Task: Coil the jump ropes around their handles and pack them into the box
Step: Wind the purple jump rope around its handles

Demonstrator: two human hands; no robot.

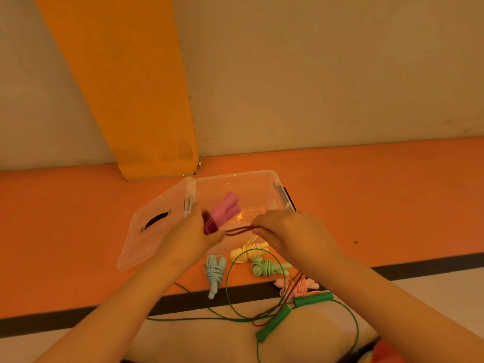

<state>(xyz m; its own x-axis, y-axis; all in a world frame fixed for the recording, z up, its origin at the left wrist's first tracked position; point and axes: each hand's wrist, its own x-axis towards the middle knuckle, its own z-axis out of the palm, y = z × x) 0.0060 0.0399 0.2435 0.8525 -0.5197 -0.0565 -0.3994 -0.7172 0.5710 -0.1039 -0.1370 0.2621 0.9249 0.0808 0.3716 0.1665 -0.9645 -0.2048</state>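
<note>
rope work looks about half done, i think. nearest, at 6 o'clock in the view, the green rope [275, 320] lies loose on the floor [78, 244]. its two handles are side by side and nothing is wound on them.

a bit further sit four small wound bundles. counting from the hands, the blue bundle [216, 271] is at 7 o'clock, the yellow bundle [248, 251] at 6, and the light green bundle [269, 267] and peach bundle [296, 286] at 5.

above them the left hand [188, 231] is wrapped round the pink handles [226, 208], where some turns of the red rope [241, 230] are already on. the right hand [282, 231] pinches that rope and pulls it tight. the hands are close but not touching. more red rope trails down to the floor.

furthest, at 12 o'clock, the clear box [262, 176] stands open, its lid [146, 231] lying beside it at 9 o'clock. i see no bundle resting inside. left to do: finish the red, wind the green, pack all six.
</note>
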